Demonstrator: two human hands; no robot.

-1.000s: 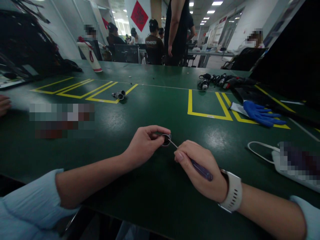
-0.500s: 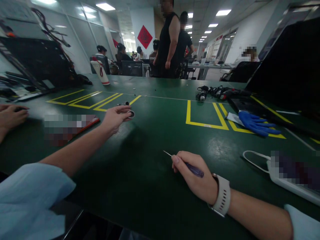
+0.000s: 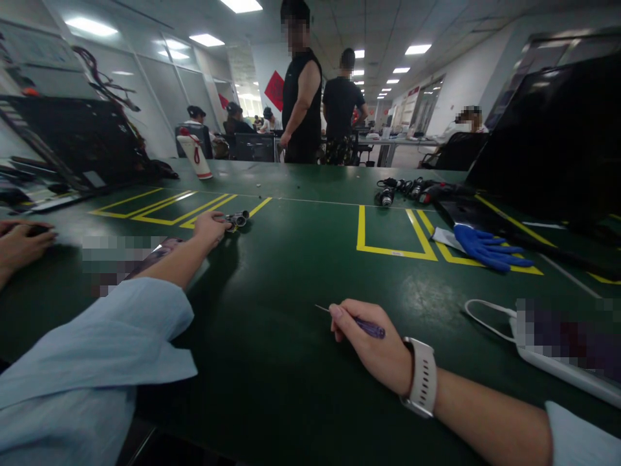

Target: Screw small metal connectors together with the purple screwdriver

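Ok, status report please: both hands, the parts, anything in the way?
Left hand stretched out, fingers at small metal parts on yellow tape line. Right hand grips purple-handled screwdriver. Another person's hand at far left, apart.

Your left hand (image 3: 209, 228) lies far out on the table (image 3: 301, 272), touching the small metal cylinders (image 3: 237, 220). Your right hand (image 3: 373, 346) rests nearer you (the screwdriver (image 3: 361, 325) in it points left). A glove (image 3: 485, 246) lies far right, a cable (image 3: 485, 310) before it.
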